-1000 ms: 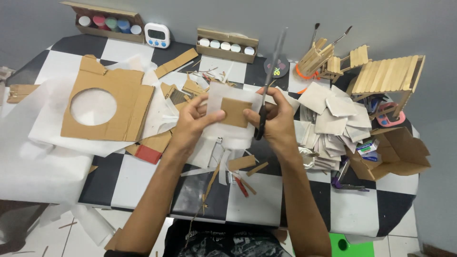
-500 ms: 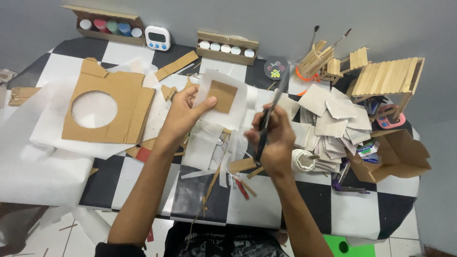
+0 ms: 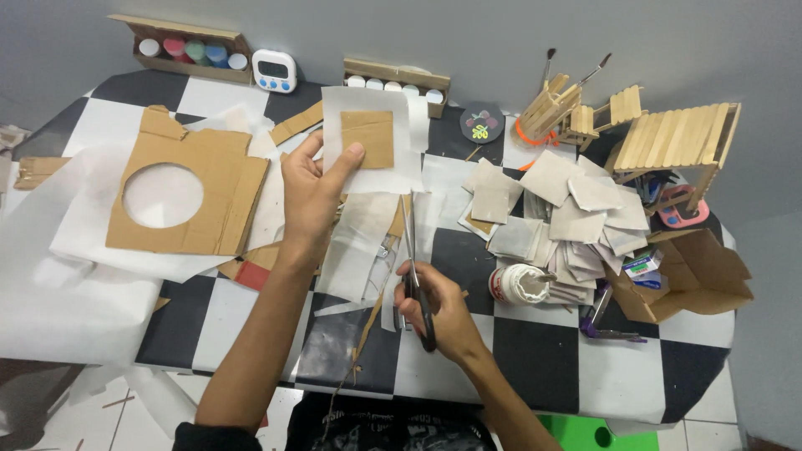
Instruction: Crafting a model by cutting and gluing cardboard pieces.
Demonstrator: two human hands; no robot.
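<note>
Left hand (image 3: 313, 194) lifting paper-backed cardboard square (image 3: 368, 139), right hand (image 3: 439, 309) lower, gripping scissors (image 3: 415, 276)

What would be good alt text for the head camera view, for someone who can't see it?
A person's left hand holds up a white paper sheet with a cardboard square on it, while the right hand holds scissors low over a black-and-white checkered table. Around them lie a cardboard piece with a round hole, a glue bottle and paper-covered squares.
</note>
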